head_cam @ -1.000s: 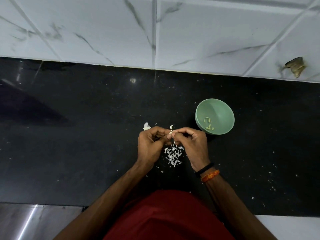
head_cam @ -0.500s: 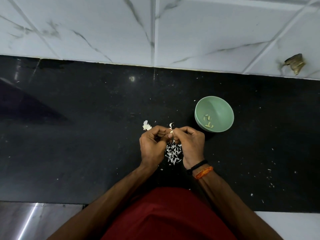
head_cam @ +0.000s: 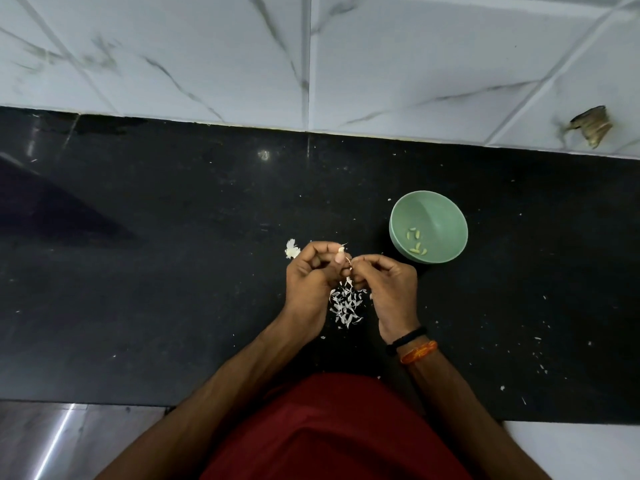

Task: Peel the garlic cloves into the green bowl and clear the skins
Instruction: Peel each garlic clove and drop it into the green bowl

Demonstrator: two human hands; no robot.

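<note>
The garlic clove [head_cam: 341, 250] sits pinched at the fingertips of the left hand [head_cam: 311, 275], held just above the black bench [head_cam: 173, 271] near its middle. It is small and pale, and which way its long axis runs is too small to tell. The right hand [head_cam: 388, 285] meets it from the right, its fingers curled in a tight grip that seems to pinch a strip of skin at the clove — both hands are pressed close, fingertips touching.

Directly below the hands, nearer the person, lies the heap of skins [head_cam: 346, 304]. A loose white scrap [head_cam: 291, 249] lies just left of the left hand.

The green bowl [head_cam: 446, 216] stands to the right and slightly farther away, just beyond the right hand, with a few peeled cloves [head_cam: 415, 242] in its bottom. That is the relation the next move turns on: the bowl lies on the right-hand side, so the right hand is nearer it, while the clove itself is held by the left. I judge that once the skin comes away and falls on the heap, the bare clove has to travel right — a short reach across.
</note>
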